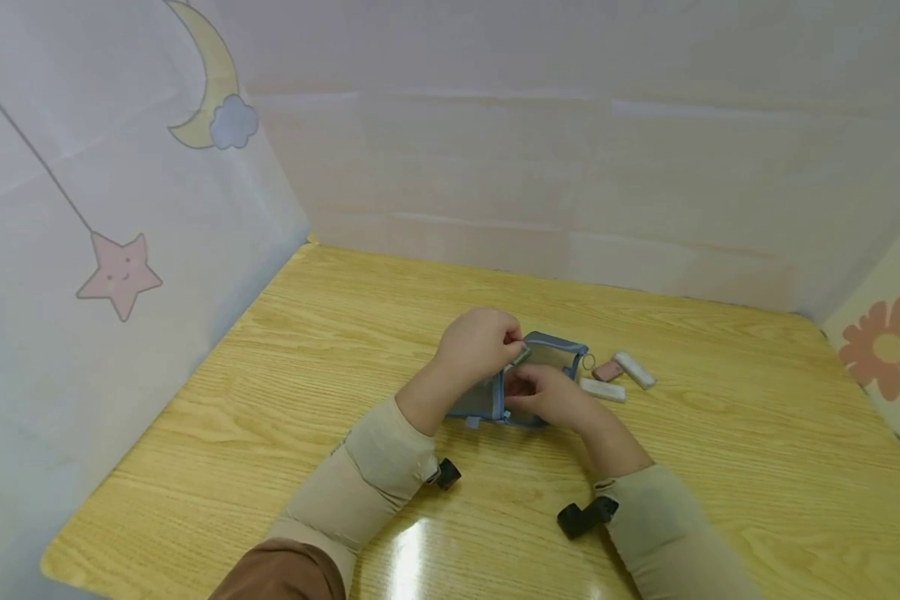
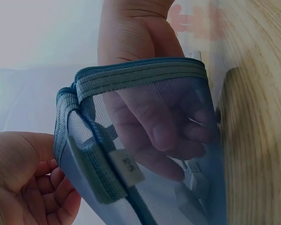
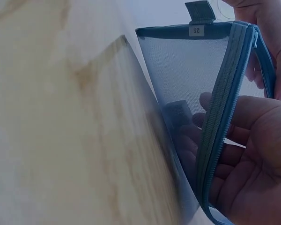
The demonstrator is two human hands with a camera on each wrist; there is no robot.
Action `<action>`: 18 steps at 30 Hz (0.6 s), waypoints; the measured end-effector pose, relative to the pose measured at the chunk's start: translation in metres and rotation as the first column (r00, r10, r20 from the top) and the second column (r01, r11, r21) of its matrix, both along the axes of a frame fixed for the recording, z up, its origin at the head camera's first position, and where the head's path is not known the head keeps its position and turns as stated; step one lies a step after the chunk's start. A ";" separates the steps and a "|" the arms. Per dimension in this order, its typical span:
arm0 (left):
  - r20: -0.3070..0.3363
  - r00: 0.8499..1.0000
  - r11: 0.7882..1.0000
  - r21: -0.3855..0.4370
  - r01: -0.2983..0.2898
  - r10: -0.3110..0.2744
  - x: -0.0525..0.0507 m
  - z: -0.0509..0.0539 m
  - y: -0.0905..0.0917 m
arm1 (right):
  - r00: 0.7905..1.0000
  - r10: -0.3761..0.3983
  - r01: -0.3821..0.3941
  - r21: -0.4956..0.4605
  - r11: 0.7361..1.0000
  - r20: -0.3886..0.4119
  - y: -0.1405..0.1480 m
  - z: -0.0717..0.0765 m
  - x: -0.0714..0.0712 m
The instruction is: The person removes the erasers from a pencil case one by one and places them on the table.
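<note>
A see-through mesh zipper pouch (image 1: 474, 402) with blue trim stands unzipped on the table, its mouth spread. My left hand (image 1: 478, 343) pinches the edge of the pouch's opening at its upper left. Through that opening reaches my right hand (image 1: 551, 395); its loosely bent fingers (image 2: 161, 136) show through the mesh in the left wrist view. Small block-like pieces (image 2: 196, 178) lie inside the pouch near those fingertips, dimmed by the mesh. In the right wrist view a dark-looking block (image 3: 178, 112) sits just beyond the fingers, with no clear grip on it.
Right of the pouch, on the wooden table (image 1: 270, 375), lie a pink block (image 1: 607, 371) and two white bar-shaped blocks, one farther back (image 1: 635, 371) and one nearer (image 1: 602, 390). A ring (image 1: 588, 362) hangs at the pouch's corner. Printed cloth walls stand behind and beside the table.
</note>
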State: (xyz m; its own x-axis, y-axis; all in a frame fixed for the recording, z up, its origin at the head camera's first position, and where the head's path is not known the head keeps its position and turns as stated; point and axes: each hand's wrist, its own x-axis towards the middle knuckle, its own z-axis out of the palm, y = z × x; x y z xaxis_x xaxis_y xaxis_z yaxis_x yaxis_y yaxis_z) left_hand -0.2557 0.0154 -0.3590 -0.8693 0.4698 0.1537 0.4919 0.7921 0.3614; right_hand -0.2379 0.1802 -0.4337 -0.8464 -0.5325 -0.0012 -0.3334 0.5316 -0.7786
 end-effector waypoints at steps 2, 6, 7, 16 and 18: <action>0.003 1.000 1.000 -0.002 -0.003 0.003 0.000 0.000 0.000 | 1.000 0.002 -0.002 0.004 1.000 -0.001 0.000 -0.002 -0.001; 0.011 1.000 1.000 -0.008 -0.007 0.008 0.000 0.000 0.001 | 1.000 0.007 -0.007 0.008 1.000 0.019 -0.001 -0.006 -0.002; 0.011 1.000 1.000 -0.010 -0.008 0.008 0.000 0.000 0.001 | 1.000 0.007 -0.007 0.006 1.000 0.020 -0.001 -0.006 -0.001; 0.008 1.000 1.000 -0.016 0.001 -0.001 0.000 0.001 0.002 | 0.999 0.031 -0.031 0.014 0.999 0.005 -0.004 -0.007 -0.002; -0.001 1.000 1.000 -0.015 0.005 -0.005 0.000 0.000 0.002 | 0.999 0.033 -0.033 0.010 0.999 0.009 -0.004 -0.007 -0.003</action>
